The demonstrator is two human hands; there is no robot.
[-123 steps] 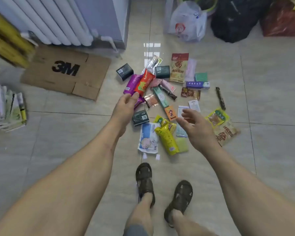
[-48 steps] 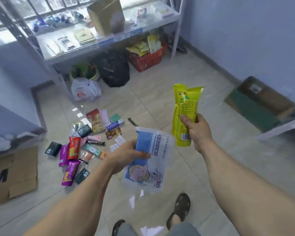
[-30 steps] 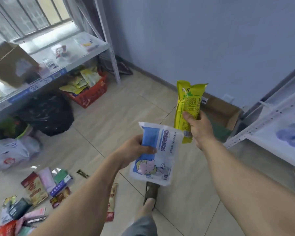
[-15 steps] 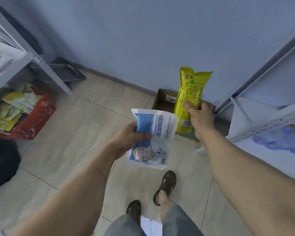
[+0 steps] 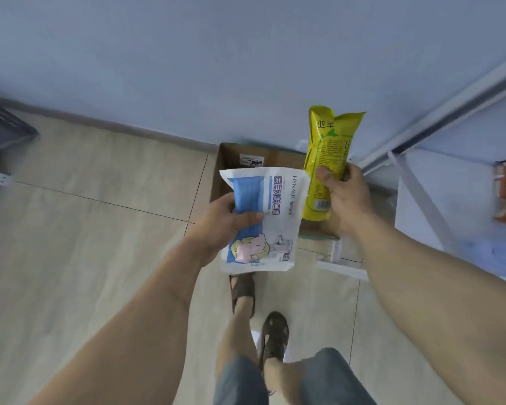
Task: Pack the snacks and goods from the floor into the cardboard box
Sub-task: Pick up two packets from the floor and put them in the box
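My left hand (image 5: 219, 223) grips a white packet (image 5: 270, 217) by its left edge, thumb pressed across the blue panel on its front, so the packet hangs flat, facing me, in front of the near left part of the box (image 5: 234, 159). My right hand (image 5: 343, 194) is curled round the lower half of a yellow bag (image 5: 326, 153), thumb on the front, and holds it upright with its crimped top higher than the box's far wall and its bottom end over the box's right side. The two packs sit side by side, the packet's right edge just beside the bag; I cannot tell whether they touch. The box stands open on the floor (image 5: 85, 200) against the blue wall (image 5: 187, 59), its far inner wall showing a small white label. What lies inside the box is hidden behind the packs. My feet, in dark sandals (image 5: 275, 331), stand on the floor on my side of the box. To the right of the box is a white shelf (image 5: 450, 200) with an orange pack lying on it at the frame's edge.
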